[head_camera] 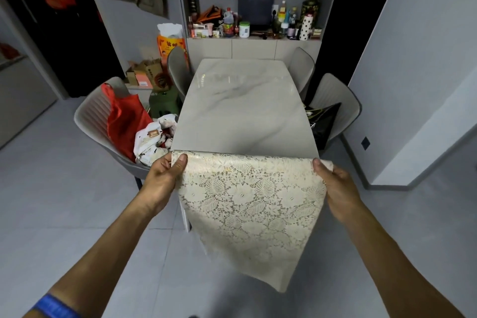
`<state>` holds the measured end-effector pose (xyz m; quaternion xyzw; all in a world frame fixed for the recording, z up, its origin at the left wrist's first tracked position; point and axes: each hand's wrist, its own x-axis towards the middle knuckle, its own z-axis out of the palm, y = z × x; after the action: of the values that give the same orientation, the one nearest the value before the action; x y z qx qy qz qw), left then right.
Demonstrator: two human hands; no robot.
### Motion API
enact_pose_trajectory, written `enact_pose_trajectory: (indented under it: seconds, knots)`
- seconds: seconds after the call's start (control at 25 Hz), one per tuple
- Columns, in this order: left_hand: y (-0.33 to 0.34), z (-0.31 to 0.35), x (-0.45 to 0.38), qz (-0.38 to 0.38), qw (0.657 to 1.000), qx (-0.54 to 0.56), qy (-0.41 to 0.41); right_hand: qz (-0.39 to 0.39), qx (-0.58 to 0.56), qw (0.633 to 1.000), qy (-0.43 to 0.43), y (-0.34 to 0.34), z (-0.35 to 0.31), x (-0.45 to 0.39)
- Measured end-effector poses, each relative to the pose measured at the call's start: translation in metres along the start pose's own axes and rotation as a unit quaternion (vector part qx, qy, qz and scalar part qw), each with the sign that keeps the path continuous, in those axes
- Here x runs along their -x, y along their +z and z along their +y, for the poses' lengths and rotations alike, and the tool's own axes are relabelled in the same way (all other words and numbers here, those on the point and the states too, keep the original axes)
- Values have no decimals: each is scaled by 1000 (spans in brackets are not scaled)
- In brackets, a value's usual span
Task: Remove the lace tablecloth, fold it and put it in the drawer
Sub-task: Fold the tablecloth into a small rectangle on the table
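The cream lace tablecloth (255,204) hangs folded in front of the near end of the marble table (242,116). Its top fold runs level with the table's near edge, and the lower part droops toward the floor. My left hand (165,175) pinches the top left corner, thumb on the lace. My right hand (333,178) grips the top right corner. The tabletop itself is bare. No drawer is plainly visible.
Grey chairs stand round the table; the left one (95,116) holds a red bag (124,119) and white bags, the right one (338,103) a black bag. A cabinet (254,49) with a cluttered shelf stands behind the table. Grey tiled floor lies all around.
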<state>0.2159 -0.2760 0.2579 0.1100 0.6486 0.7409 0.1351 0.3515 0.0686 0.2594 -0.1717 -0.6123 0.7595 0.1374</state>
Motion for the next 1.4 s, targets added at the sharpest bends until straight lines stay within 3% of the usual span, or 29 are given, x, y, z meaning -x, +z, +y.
enact_pose_trajectory:
  seconds: [0.32, 0.52, 0.68, 0.84, 0.96, 1.04, 1.12, 1.2, 1.24, 1.32, 1.4]
  knots:
    - [-14, 25, -141, 33, 998, 29, -46, 80, -15, 997, 2, 58, -54, -116]
    - [-26, 76, -219, -7, 996, 49, -76, 56, -56, 997, 8, 74, -95, -170]
    - [-23, 115, -324, -7, 998, 24, -57, 78, -39, 996, -4, 82, -128, -277]
    - [-2, 96, -453, 85, 988, -81, -95, 127, 44, 990, 46, 89, -124, -441]
    - [13, 83, -549, 117, 970, -167, -128, 120, 184, 974, 49, 94, -120, -570]
    - [27, 102, -604, 132, 976, -147, -91, 154, 303, 940, -17, 105, -143, -633]
    - [41, 146, -650, 186, 977, -102, 0, 240, 405, 872, -132, 116, -187, -676]
    - [49, 191, -679, 202, 970, -110, 83, 255, 358, 862, -255, 123, -230, -698]
    - [50, 207, -688, 188, 971, -101, 107, 230, 281, 886, -288, 125, -245, -702]
    - [42, 213, -690, 128, 978, -73, 150, 148, 112, 937, -296, 120, -252, -693]
    - [25, 183, -678, 95, 975, -118, 162, 104, 55, 960, -256, 108, -226, -681]
